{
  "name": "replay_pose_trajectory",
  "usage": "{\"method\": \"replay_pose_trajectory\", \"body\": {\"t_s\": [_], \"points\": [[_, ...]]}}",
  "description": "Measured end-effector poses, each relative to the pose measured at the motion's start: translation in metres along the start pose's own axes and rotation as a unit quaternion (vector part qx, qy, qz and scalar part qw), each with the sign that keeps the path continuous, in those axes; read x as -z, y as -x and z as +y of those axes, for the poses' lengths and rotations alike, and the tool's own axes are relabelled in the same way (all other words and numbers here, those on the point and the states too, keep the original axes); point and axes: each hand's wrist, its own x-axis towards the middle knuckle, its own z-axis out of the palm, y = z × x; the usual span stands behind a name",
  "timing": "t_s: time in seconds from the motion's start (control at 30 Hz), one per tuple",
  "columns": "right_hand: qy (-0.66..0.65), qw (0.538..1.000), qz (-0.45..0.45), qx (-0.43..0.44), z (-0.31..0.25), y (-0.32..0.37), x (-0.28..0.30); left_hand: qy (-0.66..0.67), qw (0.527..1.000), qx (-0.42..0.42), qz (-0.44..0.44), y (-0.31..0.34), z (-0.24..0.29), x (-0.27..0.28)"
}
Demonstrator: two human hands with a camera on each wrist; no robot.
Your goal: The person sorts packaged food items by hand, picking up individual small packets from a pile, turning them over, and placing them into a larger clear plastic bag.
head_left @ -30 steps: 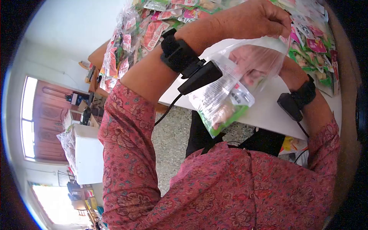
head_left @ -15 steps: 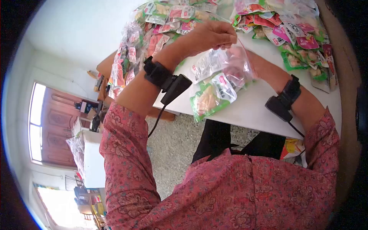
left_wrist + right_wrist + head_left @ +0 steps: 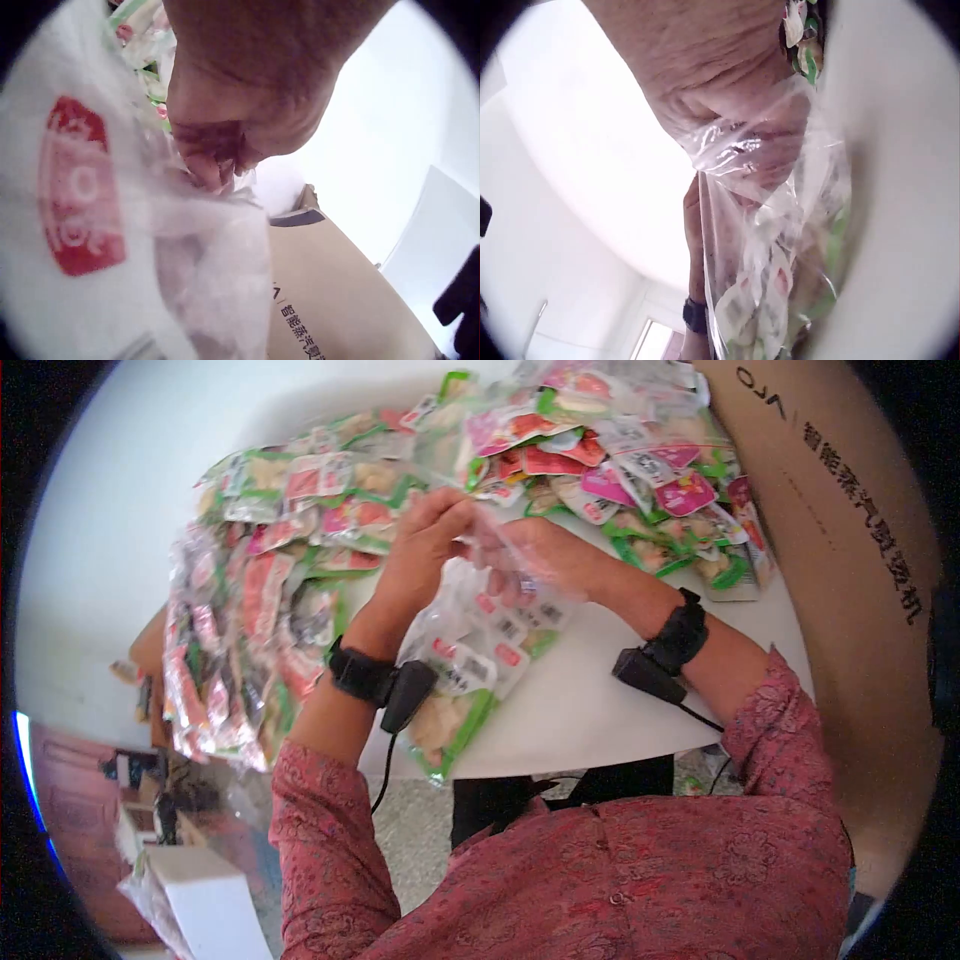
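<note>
A clear plastic bag (image 3: 425, 628) with several small food packets in it hangs between my hands, low over the front of the white table. The packets (image 3: 455, 705) have white labels, red logos and green edges, with pale food showing. At the bag's mouth my left hand (image 3: 430, 550) pinches the plastic, its fingers curled in the left wrist view. My right hand (image 3: 550, 555) is at the other side of the mouth. Stretched plastic (image 3: 742, 150) covers its fingers in the right wrist view, and I cannot tell how they are bent.
Filled bags of similar packets (image 3: 265, 585) are heaped along the table's left side. More packets (image 3: 640, 475) lie piled at the back right. A large cardboard box (image 3: 850, 610) with printed lettering stands along the right. White tabletop (image 3: 650, 730) shows near the front edge.
The view has shifted, showing more of the cardboard box. My hands have drawn closer together at the bag's mouth, and the bag now hangs lower beneath the left hand.
</note>
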Motion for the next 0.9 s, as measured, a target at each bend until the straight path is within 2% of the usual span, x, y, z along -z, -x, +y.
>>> {"method": "replay_pose_trajectory", "body": {"t_s": [0.03,0.1,0.13,0.2,0.23,0.33,0.47,0.7,0.77,0.9], "points": [[0.003,0.999,0.030,-0.018,0.001,-0.003,0.001,0.015,1.000,-0.004,-0.010,-0.003,-0.010,0.005],[0.035,0.995,0.084,-0.032,0.001,-0.005,0.001,0.065,0.997,-0.001,0.040,-0.009,-0.027,0.013],[0.043,0.994,0.089,-0.039,0.004,-0.006,0.001,0.075,0.997,-0.004,0.036,-0.011,-0.035,0.016],[0.174,0.960,0.188,0.111,0.013,-0.010,0.000,0.149,0.987,0.006,0.056,-0.015,-0.044,0.021],[0.201,0.942,0.208,0.168,0.016,-0.011,0.000,0.159,0.986,0.000,0.044,-0.017,-0.046,0.024],[0.188,0.959,0.179,0.113,0.017,-0.009,0.002,0.178,0.983,0.032,-0.002,-0.016,-0.050,0.026],[0.177,0.968,0.163,0.075,0.019,-0.009,0.004,0.179,0.982,0.057,-0.010,-0.013,-0.045,0.020],[0.168,0.973,0.145,0.058,0.026,-0.013,0.008,0.107,0.992,0.071,-0.014,-0.012,-0.037,0.018],[0.212,0.964,0.148,0.062,0.026,-0.013,0.008,0.105,0.991,0.083,-0.006,-0.008,-0.041,0.014],[0.240,0.954,0.158,0.087,0.026,-0.013,0.005,0.105,0.994,0.033,-0.015,-0.010,-0.044,0.016]]}}
